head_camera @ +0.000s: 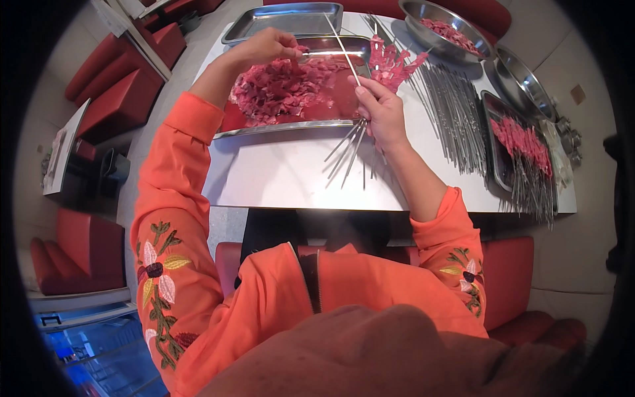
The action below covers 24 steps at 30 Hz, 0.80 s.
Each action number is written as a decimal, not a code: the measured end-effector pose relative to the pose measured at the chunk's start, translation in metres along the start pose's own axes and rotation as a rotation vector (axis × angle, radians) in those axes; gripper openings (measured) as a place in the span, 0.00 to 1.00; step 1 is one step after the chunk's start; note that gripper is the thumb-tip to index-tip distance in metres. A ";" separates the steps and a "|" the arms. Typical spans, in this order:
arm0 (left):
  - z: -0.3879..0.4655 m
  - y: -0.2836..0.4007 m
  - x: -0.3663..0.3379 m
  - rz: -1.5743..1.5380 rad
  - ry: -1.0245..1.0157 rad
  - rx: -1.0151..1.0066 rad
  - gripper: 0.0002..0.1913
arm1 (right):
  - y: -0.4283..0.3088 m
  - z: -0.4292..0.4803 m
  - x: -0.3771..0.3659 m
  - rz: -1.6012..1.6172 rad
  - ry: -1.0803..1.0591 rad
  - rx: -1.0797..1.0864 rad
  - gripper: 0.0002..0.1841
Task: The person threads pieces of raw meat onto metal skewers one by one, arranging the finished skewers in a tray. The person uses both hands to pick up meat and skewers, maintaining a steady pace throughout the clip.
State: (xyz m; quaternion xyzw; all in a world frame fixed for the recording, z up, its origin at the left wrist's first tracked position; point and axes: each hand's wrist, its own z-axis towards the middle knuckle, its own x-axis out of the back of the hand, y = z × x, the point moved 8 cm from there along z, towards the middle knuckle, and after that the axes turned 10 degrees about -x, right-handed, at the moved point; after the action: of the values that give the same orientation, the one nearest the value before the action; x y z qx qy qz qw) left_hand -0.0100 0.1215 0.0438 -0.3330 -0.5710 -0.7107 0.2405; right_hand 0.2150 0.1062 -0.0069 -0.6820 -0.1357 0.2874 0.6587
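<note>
My left hand (268,45) is over the far left part of a metal tray (278,130), pinching a small piece of raw meat (301,49) between thumb and fingers. Below it lies a heap of sliced red meat (285,92) in reddish liquid. At the tray's right edge, my right hand (383,110) grips a bundle of metal skewers (349,149). A bare skewer (342,47) points up and away from its thumb and fingertips. Beyond that hand, meat threaded on skewers (392,64) fans out; their bare ends stick out towards me below the palm.
Many loose metal skewers (454,116) lie on the white table (307,173). Finished meat skewers (523,144) rest on a dark-looking tray (496,166) at right. Behind are a steel bowl of meat (412,30), another steel bowl (521,79) and a second metal tray (278,20).
</note>
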 end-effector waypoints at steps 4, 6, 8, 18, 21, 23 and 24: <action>0.000 -0.015 0.017 -0.133 0.144 0.003 0.08 | 0.004 0.000 0.003 0.018 0.004 -0.047 0.13; 0.002 -0.019 0.020 -0.050 0.111 0.000 0.06 | 0.003 0.000 0.002 -0.021 0.016 -0.042 0.15; 0.001 -0.020 0.021 -0.009 0.118 0.008 0.06 | 0.003 0.000 0.003 -0.030 0.019 -0.046 0.16; -0.010 -0.037 0.025 0.216 0.093 0.019 0.12 | 0.002 -0.001 0.000 -0.024 0.009 -0.048 0.17; -0.016 -0.038 0.023 0.543 0.069 0.001 0.11 | 0.003 -0.001 0.001 -0.022 0.004 -0.042 0.17; -0.019 -0.042 0.025 0.715 0.071 0.007 0.11 | 0.002 0.000 -0.001 -0.025 -0.001 -0.037 0.17; -0.021 -0.038 0.024 0.771 0.073 0.018 0.11 | 0.002 -0.001 0.000 -0.030 0.001 -0.035 0.17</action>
State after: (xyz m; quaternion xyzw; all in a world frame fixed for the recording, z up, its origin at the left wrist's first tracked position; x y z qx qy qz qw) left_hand -0.0577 0.1106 0.0338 -0.4954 -0.4011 -0.5748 0.5131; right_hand 0.2150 0.1054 -0.0088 -0.6915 -0.1506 0.2745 0.6510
